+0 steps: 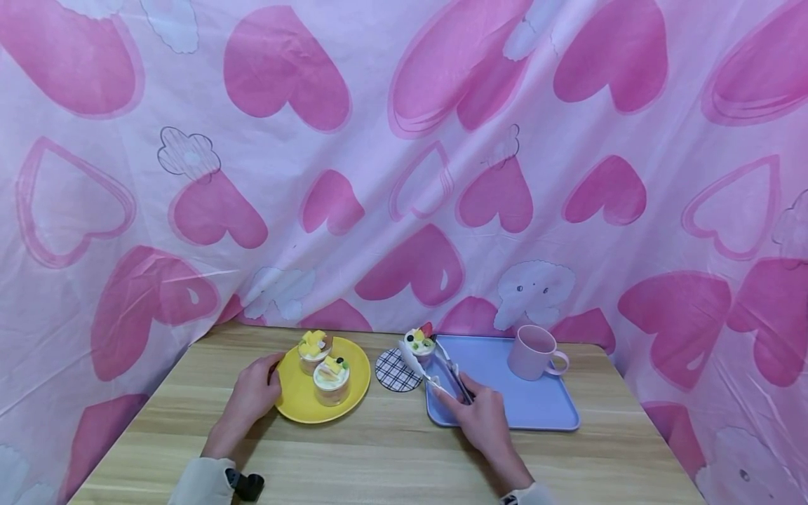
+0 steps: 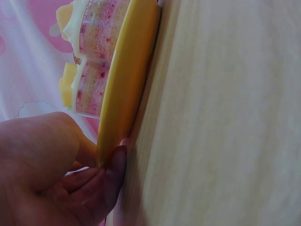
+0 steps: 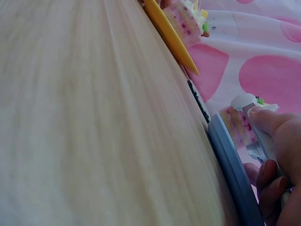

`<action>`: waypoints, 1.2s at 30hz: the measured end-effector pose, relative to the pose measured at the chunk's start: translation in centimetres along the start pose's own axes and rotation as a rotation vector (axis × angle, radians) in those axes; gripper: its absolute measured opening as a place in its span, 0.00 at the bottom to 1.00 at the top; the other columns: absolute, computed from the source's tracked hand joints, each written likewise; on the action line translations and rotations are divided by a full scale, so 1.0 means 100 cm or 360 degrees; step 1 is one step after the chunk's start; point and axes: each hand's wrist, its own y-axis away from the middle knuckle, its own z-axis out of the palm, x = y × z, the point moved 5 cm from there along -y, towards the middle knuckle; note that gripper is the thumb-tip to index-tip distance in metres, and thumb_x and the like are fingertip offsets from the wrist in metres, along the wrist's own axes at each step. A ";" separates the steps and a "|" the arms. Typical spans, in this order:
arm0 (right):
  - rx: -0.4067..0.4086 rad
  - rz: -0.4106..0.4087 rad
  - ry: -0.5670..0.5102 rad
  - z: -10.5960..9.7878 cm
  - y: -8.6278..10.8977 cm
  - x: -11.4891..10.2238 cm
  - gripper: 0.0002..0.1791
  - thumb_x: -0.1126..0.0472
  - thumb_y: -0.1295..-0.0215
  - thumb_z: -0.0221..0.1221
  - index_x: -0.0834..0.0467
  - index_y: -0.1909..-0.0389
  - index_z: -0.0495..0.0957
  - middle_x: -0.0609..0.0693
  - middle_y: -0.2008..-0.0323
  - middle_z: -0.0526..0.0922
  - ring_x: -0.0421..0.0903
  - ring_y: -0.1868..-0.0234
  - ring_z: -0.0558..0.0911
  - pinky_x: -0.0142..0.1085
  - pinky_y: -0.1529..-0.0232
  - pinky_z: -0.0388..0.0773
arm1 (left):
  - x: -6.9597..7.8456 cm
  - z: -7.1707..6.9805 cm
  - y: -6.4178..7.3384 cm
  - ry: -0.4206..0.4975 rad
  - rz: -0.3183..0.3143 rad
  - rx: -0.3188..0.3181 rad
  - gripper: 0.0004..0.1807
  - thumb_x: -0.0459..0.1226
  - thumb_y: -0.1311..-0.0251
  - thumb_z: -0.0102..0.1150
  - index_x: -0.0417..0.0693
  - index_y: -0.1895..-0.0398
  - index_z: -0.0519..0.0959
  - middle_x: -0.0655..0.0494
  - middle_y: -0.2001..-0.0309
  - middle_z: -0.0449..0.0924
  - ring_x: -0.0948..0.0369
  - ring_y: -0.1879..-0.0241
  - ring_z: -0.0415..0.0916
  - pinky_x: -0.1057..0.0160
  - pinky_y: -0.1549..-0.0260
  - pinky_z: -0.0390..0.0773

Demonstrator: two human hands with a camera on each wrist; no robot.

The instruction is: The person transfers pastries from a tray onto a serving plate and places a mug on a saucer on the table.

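Observation:
My left hand [image 1: 252, 389] pinches the left rim of a yellow plate [image 1: 303, 412], thumb above and fingers beneath in the left wrist view. Two clear cups of layered cake stand on it: a rear cake cup [image 1: 313, 354] with yellow cubes and a front cake cup [image 1: 332, 394] with cream and fruit. Metal tongs [image 1: 413, 363] are gripped in my right hand [image 1: 485, 419]. Between their arms is a third cake cup [image 1: 419, 345], topped with strawberry and dark berries, at the tray's left rear corner. Whether it touches the tray is unclear.
A blue tray [image 1: 536, 412] lies on the right of the wooden table [image 1: 379, 456], with a pink mug [image 1: 529, 356] at its rear right. Between plate and tray is a round checked coaster [image 1: 394, 372]. A pink heart-patterned cloth [image 1: 404, 182] hangs behind.

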 end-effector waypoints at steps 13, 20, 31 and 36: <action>0.0020 -0.0104 -0.0039 0.007 0.005 -0.015 0.45 0.32 0.55 0.73 0.56 0.39 0.81 0.42 0.78 0.81 0.39 0.74 0.75 0.27 0.77 0.70 | -0.001 0.001 -0.001 0.0017 -0.0009 -0.0011 0.24 0.30 0.34 0.49 0.32 0.34 0.72 0.32 0.39 0.77 0.37 0.39 0.74 0.37 0.41 0.75; -0.0047 -0.0078 -0.0065 0.014 0.007 -0.021 0.46 0.32 0.54 0.73 0.56 0.37 0.79 0.43 0.77 0.81 0.38 0.77 0.73 0.29 0.82 0.68 | 0.000 0.000 0.000 0.0014 0.0007 0.0001 0.24 0.30 0.34 0.49 0.33 0.35 0.73 0.32 0.40 0.77 0.37 0.40 0.75 0.37 0.41 0.76; -0.0058 -0.0137 -0.0096 0.022 0.009 -0.027 0.47 0.30 0.55 0.71 0.56 0.37 0.79 0.50 0.61 0.89 0.39 0.71 0.77 0.28 0.79 0.71 | -0.001 0.000 0.000 0.0022 -0.0002 -0.0021 0.24 0.30 0.33 0.49 0.32 0.35 0.72 0.32 0.41 0.78 0.38 0.40 0.75 0.37 0.41 0.76; -0.0122 -0.0136 -0.0140 0.028 0.010 -0.033 0.48 0.30 0.54 0.70 0.56 0.36 0.78 0.44 0.75 0.83 0.37 0.77 0.74 0.29 0.83 0.69 | -0.001 0.000 -0.001 0.0019 -0.0004 -0.0026 0.24 0.30 0.33 0.49 0.32 0.35 0.72 0.32 0.41 0.78 0.38 0.40 0.75 0.37 0.41 0.76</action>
